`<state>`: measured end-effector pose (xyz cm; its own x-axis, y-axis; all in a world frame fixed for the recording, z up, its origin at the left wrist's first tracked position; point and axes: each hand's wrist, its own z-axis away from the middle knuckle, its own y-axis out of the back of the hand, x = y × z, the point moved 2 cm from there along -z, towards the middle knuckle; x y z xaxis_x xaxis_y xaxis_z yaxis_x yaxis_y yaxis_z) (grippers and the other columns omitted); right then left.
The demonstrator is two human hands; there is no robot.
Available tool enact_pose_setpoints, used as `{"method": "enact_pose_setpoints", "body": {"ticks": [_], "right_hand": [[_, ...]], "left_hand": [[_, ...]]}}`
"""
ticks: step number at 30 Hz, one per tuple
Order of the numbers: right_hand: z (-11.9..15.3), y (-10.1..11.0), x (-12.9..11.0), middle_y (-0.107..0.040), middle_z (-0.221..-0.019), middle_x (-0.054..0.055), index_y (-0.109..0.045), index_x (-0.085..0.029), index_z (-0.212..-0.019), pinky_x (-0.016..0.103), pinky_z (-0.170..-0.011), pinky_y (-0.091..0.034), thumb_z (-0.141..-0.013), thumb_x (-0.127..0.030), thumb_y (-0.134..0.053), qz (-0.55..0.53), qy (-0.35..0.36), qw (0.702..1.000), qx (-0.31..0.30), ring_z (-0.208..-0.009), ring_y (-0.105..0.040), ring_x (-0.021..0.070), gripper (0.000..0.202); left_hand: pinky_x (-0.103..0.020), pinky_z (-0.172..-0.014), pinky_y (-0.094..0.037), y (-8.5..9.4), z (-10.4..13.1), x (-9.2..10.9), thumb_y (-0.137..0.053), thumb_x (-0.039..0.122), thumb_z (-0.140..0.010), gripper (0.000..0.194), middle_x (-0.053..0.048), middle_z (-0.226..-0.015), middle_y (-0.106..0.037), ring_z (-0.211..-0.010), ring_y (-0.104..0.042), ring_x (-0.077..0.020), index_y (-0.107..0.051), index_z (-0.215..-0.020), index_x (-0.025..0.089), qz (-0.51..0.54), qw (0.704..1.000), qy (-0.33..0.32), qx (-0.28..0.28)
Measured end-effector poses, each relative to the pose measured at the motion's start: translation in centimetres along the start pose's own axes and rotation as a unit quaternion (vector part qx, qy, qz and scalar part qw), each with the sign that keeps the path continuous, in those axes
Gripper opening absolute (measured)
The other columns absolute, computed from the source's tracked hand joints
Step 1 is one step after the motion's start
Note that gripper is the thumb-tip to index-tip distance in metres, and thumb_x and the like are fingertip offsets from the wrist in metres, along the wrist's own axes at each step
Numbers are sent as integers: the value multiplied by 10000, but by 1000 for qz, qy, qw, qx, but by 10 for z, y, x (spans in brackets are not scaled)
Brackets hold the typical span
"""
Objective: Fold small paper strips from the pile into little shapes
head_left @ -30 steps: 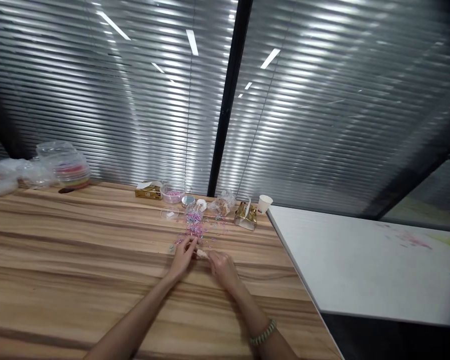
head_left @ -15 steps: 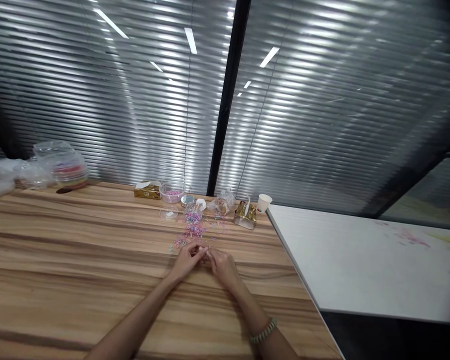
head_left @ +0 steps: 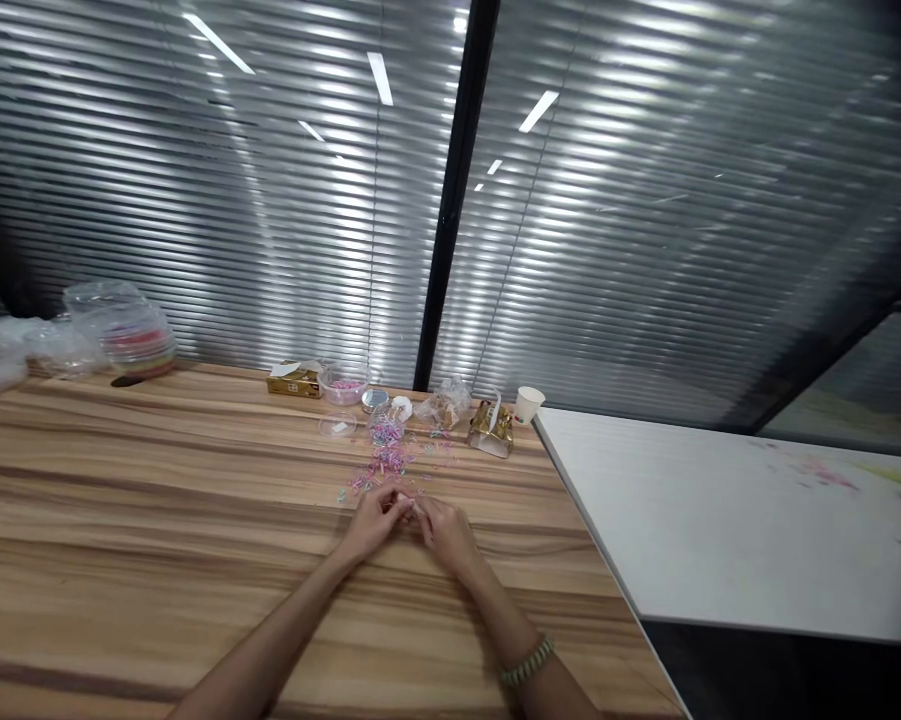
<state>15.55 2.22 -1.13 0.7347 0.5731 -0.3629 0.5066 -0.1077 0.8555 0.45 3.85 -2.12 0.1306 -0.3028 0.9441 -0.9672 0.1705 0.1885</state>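
My left hand [head_left: 376, 521] and my right hand [head_left: 444, 533] meet fingertip to fingertip over the wooden table [head_left: 195, 560]. Both are closed in a pinch, and whatever lies between the fingers is too small and too covered to make out. Just beyond them a loose pile of small pink, purple and mint pieces [head_left: 388, 460] is spread on the wood. Behind the pile, a clear container [head_left: 386, 430] holds more of the same pieces. A beaded bracelet [head_left: 527, 663] circles my right wrist.
Along the back stand a gold box [head_left: 294, 381], a clear tub of pink pieces [head_left: 343, 388], a round lid [head_left: 337, 426], a crumpled plastic bag [head_left: 448, 402], an opened gold packet [head_left: 491, 430] and a paper cup [head_left: 529, 404]. Bagged stacked containers [head_left: 139, 340] sit far left. A white table [head_left: 735, 540] adjoins right.
My hands stay together in nearly the same place, with only slight finger movement. At the far right edge, part of another person's hand shows a little more.
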Motion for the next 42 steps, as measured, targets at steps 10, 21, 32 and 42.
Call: {"method": "enact_pose_setpoints", "body": {"ticks": [10,21,32,42], "right_hand": [[0,2,-1,-668,-975,61,-568,-199,-1104,238,-733,-438,-910,-190,-371,-13,3,1000,6,-834,-627,167,276],[0,4,-2,-662,-994,42,-555,-212,-1112,233,-745,-436,-925,-205,-355,-32,12,999,15,-861,-617,159,274],[0,1,-1,-668,-965,35,-563,-216,-1098,228,-703,-436,-926,-225,-355,-20,9,1000,13,-834,-624,157,270],[0,1,-1,-671,-919,38,-577,-205,-1066,232,-666,-429,-928,-235,-340,-12,6,1000,8,-779,-623,161,276]], "left_hand": [[-265,-690,-454,0,-1,3,-605,366,-762,240,-41,-767,-622,-723,-565,-158,-635,-835,139,25,1000,-1,4],[-264,-696,-462,1,0,9,-632,349,-734,226,-58,-832,-641,-783,-580,-173,-632,-823,141,21,1000,13,18],[-257,-686,-448,1,-1,6,-635,381,-726,252,-69,-837,-655,-787,-582,-181,-641,-818,146,4,1000,10,17],[-236,-624,-415,0,0,11,-590,393,-765,259,-55,-776,-627,-729,-547,-164,-623,-802,139,-27,1000,-7,14]]}}
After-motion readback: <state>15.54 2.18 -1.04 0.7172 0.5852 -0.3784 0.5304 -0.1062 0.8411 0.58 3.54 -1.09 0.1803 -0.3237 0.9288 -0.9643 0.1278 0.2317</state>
